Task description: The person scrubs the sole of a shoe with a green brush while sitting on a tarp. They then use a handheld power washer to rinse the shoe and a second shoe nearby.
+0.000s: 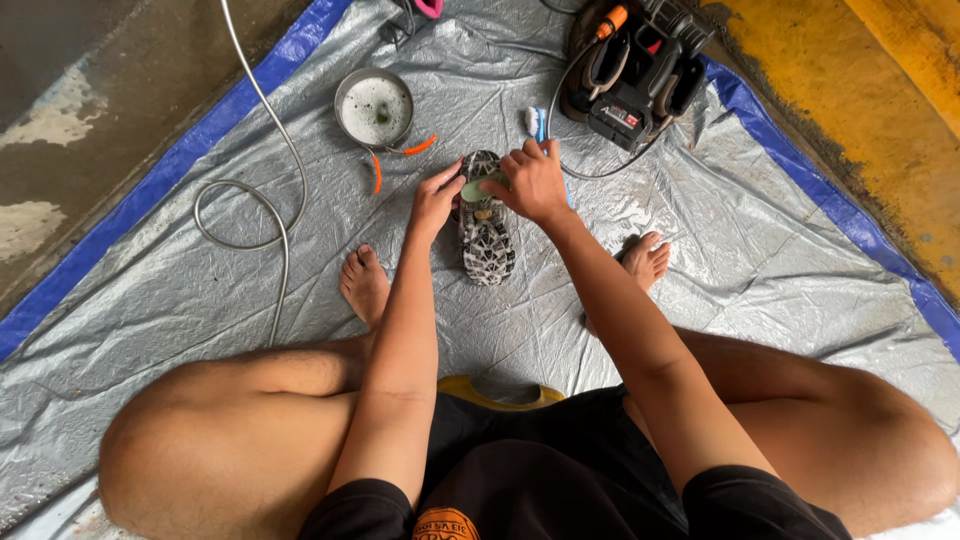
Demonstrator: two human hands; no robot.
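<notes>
A shoe (pixel 488 240) lies sole-up on the grey tarp (pixel 300 290) between my bare feet, its tread black with pale patches. My left hand (pixel 435 200) grips the shoe's left edge near the far end. My right hand (pixel 532 182) is closed on a pale green brush (pixel 478 187) and presses it against the far end of the sole. A blue and white toothbrush (pixel 537 122) lies just beyond my right hand.
A round metal bowl (pixel 374 107) of soapy water stands at the back left, with orange-handled pliers (pixel 400 157) beside it. A black and orange machine (pixel 636 70) sits at the back right. A grey hose (pixel 265 180) loops at the left. A yellow stool edge (pixel 490 392) shows under me.
</notes>
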